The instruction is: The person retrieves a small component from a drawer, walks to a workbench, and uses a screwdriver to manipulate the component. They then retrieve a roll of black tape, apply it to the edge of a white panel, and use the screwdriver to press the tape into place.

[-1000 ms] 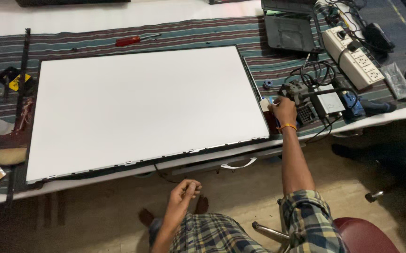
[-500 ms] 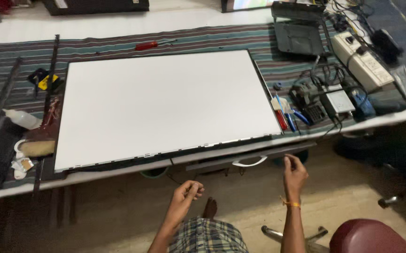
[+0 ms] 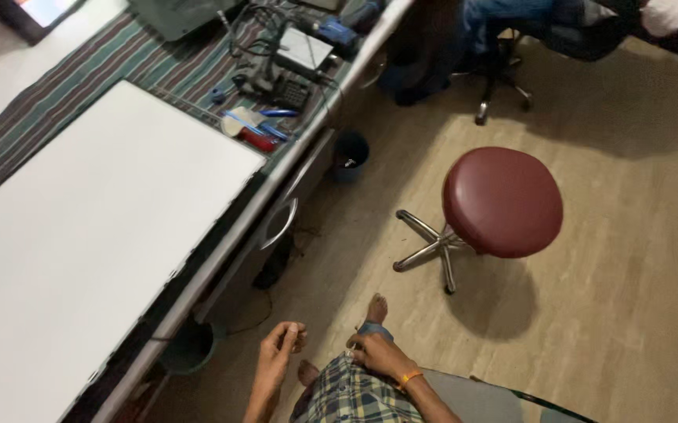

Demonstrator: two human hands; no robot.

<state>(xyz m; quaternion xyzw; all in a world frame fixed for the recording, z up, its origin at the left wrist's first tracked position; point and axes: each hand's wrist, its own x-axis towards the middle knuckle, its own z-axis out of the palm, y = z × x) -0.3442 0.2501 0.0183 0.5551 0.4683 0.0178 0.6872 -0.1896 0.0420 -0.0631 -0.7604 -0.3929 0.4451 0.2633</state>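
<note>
- both hands sit low at the near edge of the view, over the person's lap and checked shorts point(image 3: 354, 395), well clear of the workbench point(image 3: 221, 258)
- left hand point(image 3: 280, 352) is raised a little, its fingers point(image 3: 298, 335) curled in toward the thumb as if pinching something very small; whether anything is really held there is too small to tell
- right hand point(image 3: 378, 354), with an orange band point(image 3: 409, 379) at the wrist, rests on the knee just beside a blue strap or band point(image 3: 374, 329) near the bare foot point(image 3: 376, 307); its fingers are bent and narrow, and a thin pale sliver shows at the fingertips, but what it is cannot be made out
- the two hands are near each other, apart, with the left one slightly farther left and closer to the bench
- white panel point(image 3: 80, 235) lies flat on the striped cloth point(image 3: 119, 66), up and to the left of the hands; its long axis runs from near left to far right, along the bench edge
- left hand is the nearer of the two to the panel's near edge
- small tools, blue pens and a cable tangle point(image 3: 276, 78) lie past the panel's far right corner
- red round stool point(image 3: 502, 202) stands on the floor to the right, well apart from both hands
</note>
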